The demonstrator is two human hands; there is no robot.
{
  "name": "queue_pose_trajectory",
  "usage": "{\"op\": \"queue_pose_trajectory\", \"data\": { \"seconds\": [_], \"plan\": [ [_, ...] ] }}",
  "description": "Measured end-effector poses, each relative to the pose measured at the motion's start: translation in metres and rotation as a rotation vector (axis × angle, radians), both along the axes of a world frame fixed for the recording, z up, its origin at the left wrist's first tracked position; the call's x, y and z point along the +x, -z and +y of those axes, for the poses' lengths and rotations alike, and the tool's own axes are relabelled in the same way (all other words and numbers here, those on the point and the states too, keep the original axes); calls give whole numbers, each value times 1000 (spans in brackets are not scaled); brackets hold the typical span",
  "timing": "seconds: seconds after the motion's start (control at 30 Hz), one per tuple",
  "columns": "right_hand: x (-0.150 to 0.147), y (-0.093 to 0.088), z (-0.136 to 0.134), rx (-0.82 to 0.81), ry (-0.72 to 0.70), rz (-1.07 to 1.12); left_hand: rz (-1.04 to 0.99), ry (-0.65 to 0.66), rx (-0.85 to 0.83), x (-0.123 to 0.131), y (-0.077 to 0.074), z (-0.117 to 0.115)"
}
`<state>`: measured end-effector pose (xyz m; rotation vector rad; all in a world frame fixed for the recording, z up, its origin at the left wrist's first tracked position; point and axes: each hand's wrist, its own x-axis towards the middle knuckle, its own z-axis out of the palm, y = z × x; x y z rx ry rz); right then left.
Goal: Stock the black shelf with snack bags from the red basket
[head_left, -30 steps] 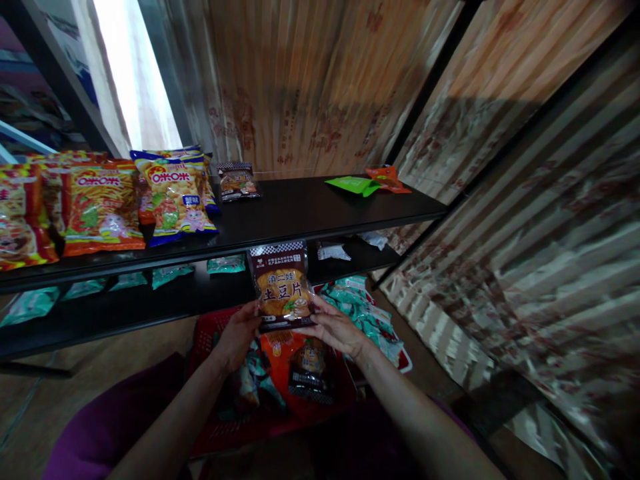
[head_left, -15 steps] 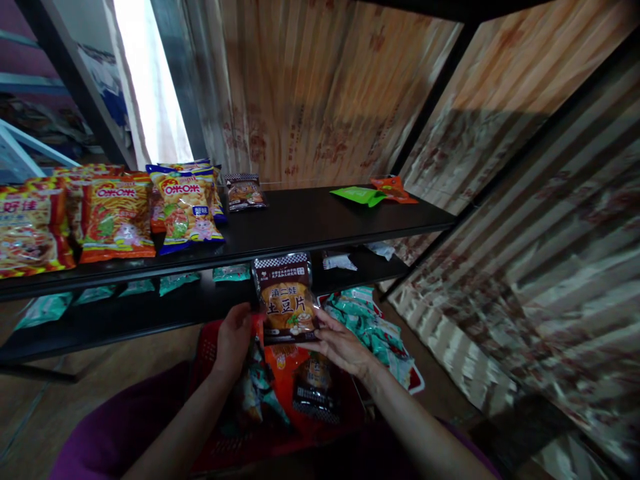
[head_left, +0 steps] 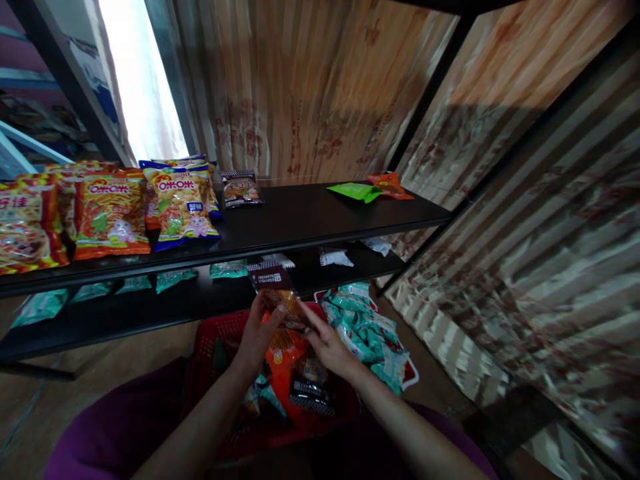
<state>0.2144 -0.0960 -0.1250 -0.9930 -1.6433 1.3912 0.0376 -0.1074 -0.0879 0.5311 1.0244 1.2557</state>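
A dark brown bag of potato chips (head_left: pixel 275 280) is held between both hands, just in front of the lower shelf's edge. My left hand (head_left: pixel 261 327) grips its left side, the thumb across its front. On the right side, my right hand (head_left: pixel 325 340) presses against it with fingers closed. Beneath the hands stands a red basket (head_left: pixel 204 343) between the knees. Inside it lie an orange bag (head_left: pixel 284 363), another dark brown chip bag (head_left: pixel 313 390) and some teal packets (head_left: pixel 270 397), partly hidden by my forearms.
Snack bags (head_left: pixel 113 217) line the left of the upper shelf (head_left: pixel 300 220). A brown chip bag (head_left: pixel 241 189), a green bag (head_left: pixel 355 192) and an orange packet (head_left: pixel 393 185) lie farther right. Teal packets fill a second basket (head_left: pixel 411 375). Teal packets (head_left: pixel 175 279) also sit on the lower shelf (head_left: pixel 200 303).
My left hand has come from beside the chip bag onto its left side. The bag has tilted back and dropped slightly. My right hand stays on it.
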Motion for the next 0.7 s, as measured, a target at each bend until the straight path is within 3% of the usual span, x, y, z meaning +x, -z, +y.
{"op": "queue_pose_trajectory", "data": {
  "seconds": [0.13, 0.27, 0.5, 0.57, 0.7],
  "plan": [
    [-9, 8, -14, 406, -19, -343, 33, -15, 148, 9, 0, 0],
    [-19, 13, -29, 544, -8, -520, -98, -107, 72, 8, 7, 2],
    [-23, 11, -34, 513, -109, -578, -277, -101, -121, -11, 14, 9],
    [-22, 9, -29, 465, -42, -489, -293, -105, -177, -18, 11, 9],
    [-14, 9, -11, 323, 255, -287, -298, -59, -257, -30, 8, 8]
  ]
}}
